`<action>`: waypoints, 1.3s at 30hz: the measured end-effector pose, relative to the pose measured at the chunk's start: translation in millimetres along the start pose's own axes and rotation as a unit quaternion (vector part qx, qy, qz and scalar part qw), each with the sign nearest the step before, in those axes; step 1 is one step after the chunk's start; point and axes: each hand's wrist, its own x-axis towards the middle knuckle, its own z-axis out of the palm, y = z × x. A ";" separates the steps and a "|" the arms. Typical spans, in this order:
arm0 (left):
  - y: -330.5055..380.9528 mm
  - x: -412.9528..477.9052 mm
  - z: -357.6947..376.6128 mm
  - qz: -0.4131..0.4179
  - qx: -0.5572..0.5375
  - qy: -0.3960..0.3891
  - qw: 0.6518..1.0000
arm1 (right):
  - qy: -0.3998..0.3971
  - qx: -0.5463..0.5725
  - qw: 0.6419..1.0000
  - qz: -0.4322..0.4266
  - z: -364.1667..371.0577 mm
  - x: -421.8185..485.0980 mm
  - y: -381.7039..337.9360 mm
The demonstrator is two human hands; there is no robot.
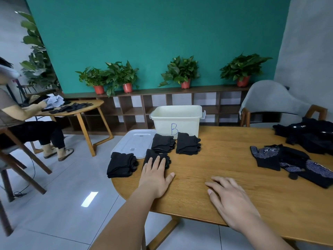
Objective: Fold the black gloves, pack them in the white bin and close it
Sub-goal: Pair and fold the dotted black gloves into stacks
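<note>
Noted left hand (155,175) pressing flat, fingers straight, on folded glove stack (150,153) near left edge of table (234,150), right hand (228,193) spread empty beside it; white bin (176,120) at far edge, inside hidden.

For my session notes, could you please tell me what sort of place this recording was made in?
Probably an office lounge used as a workspace: a round wooden table, a low shelf unit lined with potted plants, and a second person with black gloves at another table.
</note>
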 end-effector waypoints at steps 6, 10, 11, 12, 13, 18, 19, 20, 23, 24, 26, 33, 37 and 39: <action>0.0 -4.3 -9.9 0.005 -0.028 0.039 0.999 | -0.006 0.011 1.000 -0.001 -3.5 -0.2 -2.1; 16.3 -7.6 -12.5 0.015 -0.053 0.065 0.996 | 0.010 0.047 0.999 -0.003 -5.1 -0.1 -2.4; 23.7 -8.0 -13.0 0.023 -0.058 0.069 0.996 | 0.026 0.068 0.997 0.001 -5.2 0.3 -1.3; 32.7 -8.5 -13.1 0.033 -0.062 0.072 0.995 | 0.046 0.096 0.994 0.011 -4.9 1.0 0.3; 43.1 -9.3 -12.4 0.045 -0.066 0.073 0.994 | 0.071 0.131 0.989 0.028 -4.6 1.7 2.7; 110.3 -17.4 -1.3 0.092 -0.115 0.044 0.988 | 0.219 0.288 0.923 0.128 -9.3 0.1 15.9; 125.0 -19.7 1.4 0.098 -0.127 0.035 0.987 | 0.240 0.320 0.904 0.152 -12.7 -1.4 17.2; 139.9 -22.2 4.0 0.105 -0.137 0.028 0.985 | 0.258 0.354 0.881 0.178 -15.9 -3.1 18.5; 178.1 -31.4 14.5 0.128 -0.154 0.014 0.980 | 0.294 0.417 0.831 0.222 -21.6 -6.7 22.2; 186.4 -34.4 18.6 0.134 -0.157 0.008 0.978 | 0.297 0.418 0.829 0.224 -22.2 -6.7 25.4; 196.0 -40.5 28.3 0.144 -0.137 0.003 0.980 | 0.291 0.395 0.843 0.221 -22.0 -7.8 36.9; 199.9 -48.1 38.0 0.160 -0.080 0.020 0.984 | 0.207 0.045 0.960 0.182 -37.4 -16.0 111.4; 202.1 -51.4 37.3 0.163 -0.077 0.029 0.983 | 0.059 -0.101 0.978 0.172 -50.4 -17.9 141.6; 203.1 -50.4 37.2 0.163 -0.075 0.031 0.983 | 0.009 -0.084 0.980 0.178 -48.8 -12.8 143.9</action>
